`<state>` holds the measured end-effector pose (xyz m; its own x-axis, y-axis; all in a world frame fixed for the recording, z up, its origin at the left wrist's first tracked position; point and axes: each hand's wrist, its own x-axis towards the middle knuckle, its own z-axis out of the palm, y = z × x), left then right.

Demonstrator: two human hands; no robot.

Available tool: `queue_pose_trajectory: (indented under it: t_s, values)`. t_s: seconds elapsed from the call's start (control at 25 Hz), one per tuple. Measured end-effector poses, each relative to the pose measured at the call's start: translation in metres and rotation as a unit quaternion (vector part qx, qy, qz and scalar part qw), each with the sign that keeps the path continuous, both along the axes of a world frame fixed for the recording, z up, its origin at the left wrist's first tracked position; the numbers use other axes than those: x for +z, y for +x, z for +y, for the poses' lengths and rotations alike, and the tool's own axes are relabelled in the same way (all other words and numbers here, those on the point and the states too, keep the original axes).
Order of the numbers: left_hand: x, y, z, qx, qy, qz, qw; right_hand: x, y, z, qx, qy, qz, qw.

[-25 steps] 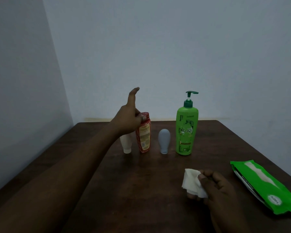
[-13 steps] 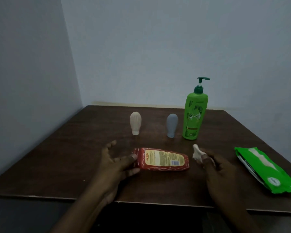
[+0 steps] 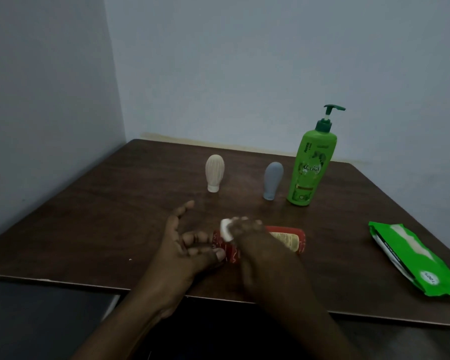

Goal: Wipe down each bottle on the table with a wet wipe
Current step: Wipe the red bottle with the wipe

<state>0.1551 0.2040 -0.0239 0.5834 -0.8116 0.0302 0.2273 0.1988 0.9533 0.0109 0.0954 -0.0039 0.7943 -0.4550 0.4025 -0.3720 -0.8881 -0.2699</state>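
I see the red bottle (image 3: 289, 239) lying on its side near the table's (image 3: 115, 216) front edge, yellow label up, running from 9 to 3 o'clock. My right hand (image 3: 255, 245) is motion-blurred and covers the bottle's middle; all I can make out is a bunched white wet wipe (image 3: 226, 229) gripped in its fingers, poking out at 10 o'clock. My left hand (image 3: 182, 245) pinches the bottle's 9 o'clock end between thumb and curled fingers, so the bottle extends toward 3 o'clock from that grip, under the wipe.
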Motion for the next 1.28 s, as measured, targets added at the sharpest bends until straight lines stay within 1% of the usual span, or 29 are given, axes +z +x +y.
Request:
queue_pose_trajectory:
  t_s: [0.08, 0.16, 0.24, 0.32, 0.4, 0.48, 0.52, 0.6, 0.72, 0.76, 0.8, 0.84, 0.92, 1.0, 1.12, 1.28]
  values:
    - [-0.002, 0.001, -0.001, 0.009, 0.006, -0.004, 1.000, -0.001, -0.022, -0.030, -0.082, 0.040, -0.002, 0.996]
    - [-0.003, 0.002, -0.004, 0.007, 0.005, -0.008, 1.000, 0.003, -0.043, -0.048, -0.170, 0.034, -0.024, 0.985]
    - [-0.004, 0.003, -0.006, 0.005, 0.007, -0.013, 1.000, 0.002, -0.037, -0.046, -0.190, 0.020, -0.021, 0.981]
    - [-0.005, 0.002, -0.005, 0.007, 0.009, -0.017, 1.000, -0.004, -0.017, -0.024, -0.138, 0.013, -0.024, 0.990]
    - [-0.005, 0.001, -0.003, 0.009, 0.004, -0.021, 1.000, -0.007, 0.005, 0.003, -0.054, -0.006, -0.022, 0.998]
    - [-0.005, -0.002, -0.002, 0.008, -0.001, -0.021, 1.000, -0.008, 0.016, 0.012, 0.028, -0.032, -0.023, 0.999]
    - [-0.005, -0.002, -0.003, 0.011, -0.001, -0.018, 1.000, -0.007, 0.015, 0.007, 0.035, -0.026, -0.023, 0.999]
    - [-0.006, 0.000, -0.004, 0.016, 0.004, -0.013, 1.000, -0.005, 0.000, -0.016, -0.017, 0.009, -0.024, 1.000]
    - [-0.006, 0.001, -0.006, 0.015, 0.013, -0.009, 1.000, -0.001, -0.032, -0.046, -0.160, 0.023, -0.019, 0.987]
    - [-0.006, 0.002, -0.006, 0.013, 0.015, -0.007, 1.000, 0.000, -0.034, -0.048, -0.185, 0.020, -0.024, 0.982]
    - [-0.006, 0.002, -0.007, 0.011, 0.015, -0.004, 1.000, 0.001, -0.029, -0.045, -0.184, 0.018, -0.028, 0.982]
    - [-0.005, 0.002, -0.006, 0.009, 0.014, 0.002, 1.000, 0.000, -0.021, -0.038, -0.158, 0.018, -0.029, 0.987]
    - [-0.003, 0.002, -0.005, 0.005, 0.012, 0.010, 1.000, -0.002, 0.000, -0.015, -0.071, 0.006, -0.032, 0.997]
    - [-0.001, 0.001, -0.002, -0.002, 0.006, 0.013, 1.000, 0.001, 0.019, 0.003, -0.011, -0.004, -0.025, 1.000]
    - [0.000, 0.000, 0.000, -0.014, -0.005, 0.012, 1.000, -0.003, 0.022, 0.009, 0.019, -0.023, -0.005, 1.000]
    - [0.000, 0.002, -0.002, -0.026, -0.007, 0.023, 0.999, -0.034, -0.009, 0.019, 0.044, -0.133, -0.001, 0.990]
